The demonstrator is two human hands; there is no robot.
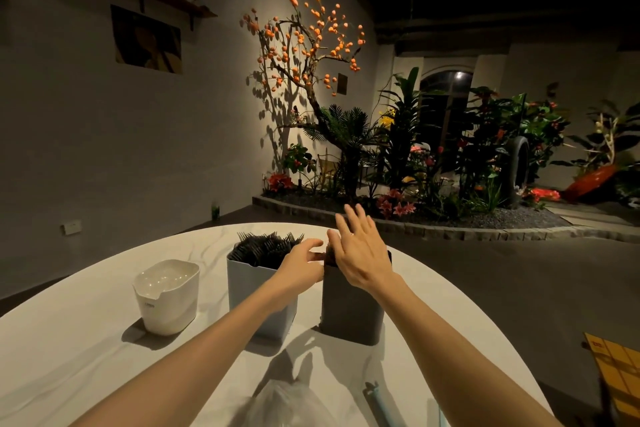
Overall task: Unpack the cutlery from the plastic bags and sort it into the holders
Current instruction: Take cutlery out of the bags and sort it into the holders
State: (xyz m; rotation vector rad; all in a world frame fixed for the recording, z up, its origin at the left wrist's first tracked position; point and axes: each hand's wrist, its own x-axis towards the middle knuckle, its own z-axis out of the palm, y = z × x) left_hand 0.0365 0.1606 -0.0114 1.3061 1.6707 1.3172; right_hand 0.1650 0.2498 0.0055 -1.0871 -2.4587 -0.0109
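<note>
Over the dark holder (351, 302), the right hand (360, 253) spreads flat, holding nothing; the left hand (301, 262) touches its rim, grip unclear; a shove could tip it beside the fork-filled holder (258, 282).

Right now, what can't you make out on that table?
- Dark holder: contents hidden by the right hand, head view.
- Left hand: fingertips hidden behind the right hand, grip unclear.
- Plastic bag: blurred, cut off by the bottom edge.
- White holder: inside washed out by glare.
</note>
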